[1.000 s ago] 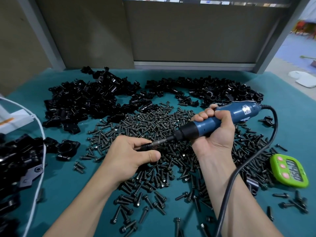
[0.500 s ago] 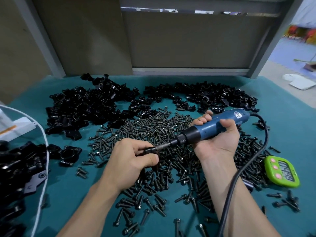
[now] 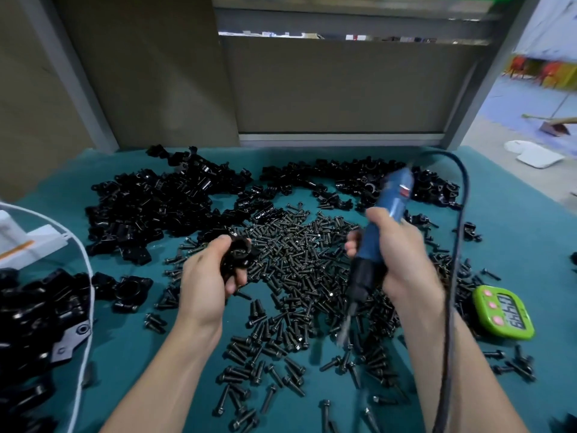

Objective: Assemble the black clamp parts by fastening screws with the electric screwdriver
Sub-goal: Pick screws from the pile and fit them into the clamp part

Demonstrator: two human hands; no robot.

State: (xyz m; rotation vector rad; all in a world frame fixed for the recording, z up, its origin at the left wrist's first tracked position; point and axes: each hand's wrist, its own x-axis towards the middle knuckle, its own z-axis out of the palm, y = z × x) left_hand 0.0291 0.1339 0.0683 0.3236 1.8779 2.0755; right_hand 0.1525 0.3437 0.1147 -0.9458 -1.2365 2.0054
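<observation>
screwdriver swung upright in right hand; left hand grips clamp (teal mat, screws strewn).

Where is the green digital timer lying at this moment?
In the head view, the green digital timer lies on the teal mat at the person's right, just right of the screwdriver's black cord and the scattered screws.

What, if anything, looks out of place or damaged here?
Nothing stands out. Loose screws cover the mat and clamp parts sit in heaps behind them, likely working stock, not a spill. The left hand holds a clamp; the right hand grips the screwdriver, tip down, blurred. No damage shows.
</observation>
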